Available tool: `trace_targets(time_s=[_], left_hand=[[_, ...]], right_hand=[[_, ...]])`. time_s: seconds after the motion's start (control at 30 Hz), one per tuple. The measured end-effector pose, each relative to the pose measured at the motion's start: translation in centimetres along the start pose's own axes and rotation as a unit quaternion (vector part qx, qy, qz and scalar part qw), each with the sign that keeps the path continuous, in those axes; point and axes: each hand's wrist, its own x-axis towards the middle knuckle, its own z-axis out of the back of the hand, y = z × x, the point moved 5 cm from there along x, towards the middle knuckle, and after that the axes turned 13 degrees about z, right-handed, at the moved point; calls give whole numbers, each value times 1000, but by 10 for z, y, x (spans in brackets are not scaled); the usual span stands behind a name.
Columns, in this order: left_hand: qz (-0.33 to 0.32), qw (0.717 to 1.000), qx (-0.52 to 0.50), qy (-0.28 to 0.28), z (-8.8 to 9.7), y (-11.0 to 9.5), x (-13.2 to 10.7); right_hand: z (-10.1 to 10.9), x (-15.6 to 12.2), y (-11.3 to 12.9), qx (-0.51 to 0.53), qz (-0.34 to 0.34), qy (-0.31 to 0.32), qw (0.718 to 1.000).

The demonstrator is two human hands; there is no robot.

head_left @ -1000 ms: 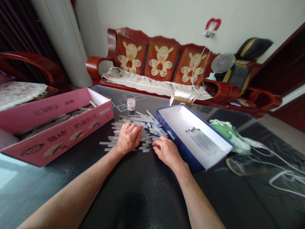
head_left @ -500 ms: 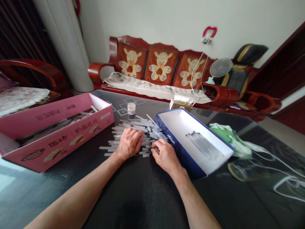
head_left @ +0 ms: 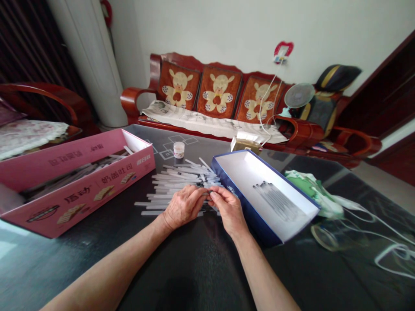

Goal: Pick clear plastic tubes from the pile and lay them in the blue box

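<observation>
L hand (head_left: 184,206) & R hand (head_left: 228,209): moved together vs. 0.5 s ago; gap betw. them closed, fingertips now meeting at R side of pile.
R fingers: thumb & index pinched on 1 small dark piece (head_left: 210,192). L fingers: curled, tips at same piece; grip of their own can't tell.
Translucent tubes (head_left: 175,175), 1 loose pile: on desk (head_left: 207,268), under & beyond hands, L ends fanned toward pink box.
Pink box (head_left: 97,183), open top: L of pile, strip of desk betw.; more tubes inside.
Blue box (head_left: 249,198), open top: L rim just beside pile & R hand. Dark-tipped tubes (head_left: 275,198) inside, approx. parallel; white floor shows at far end.
Jar (head_left: 179,150), 1: beyond pile, nr. far desk edge.
Room: bare desk betw. forearms, nr. side.
</observation>
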Motion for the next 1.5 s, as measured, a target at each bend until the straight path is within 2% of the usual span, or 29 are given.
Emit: trace_targets(time_s=[0.43,0.57,0.73,0.83,1.0,1.07,1.17,1.23,1.37,1.5], left_hand=[[-1,1000,-24,7,-2,4,-2],[14,999,-46,-9,0,6,-1],[7,1000,-24,6,-1,7,2],[0,1000,-4,11,-1,7,3],[-7,1000,-25,9,0,5,5],[-10,999,-32,13,0,3,5],[-30,999,-35,16,1,-2,4],[-46,998,-36,16,1,-4,4],[-31,998,-45,14,1,0,5],[-18,999,-47,20,0,3,5]], right_hand=[[-1,0,0,-77,43,22,996],[-1,1,4,-114,69,39,990],[-1,2,9,-164,90,54,981],[-1,2,7,-155,83,45,983],[0,0,2,-136,68,48,987],[0,0,8,-190,105,66,974],[-2,-2,21,-315,184,81,928],[-3,-3,27,-367,212,79,902],[-4,-5,30,-369,220,75,900],[-8,-8,33,-359,255,101,892]])
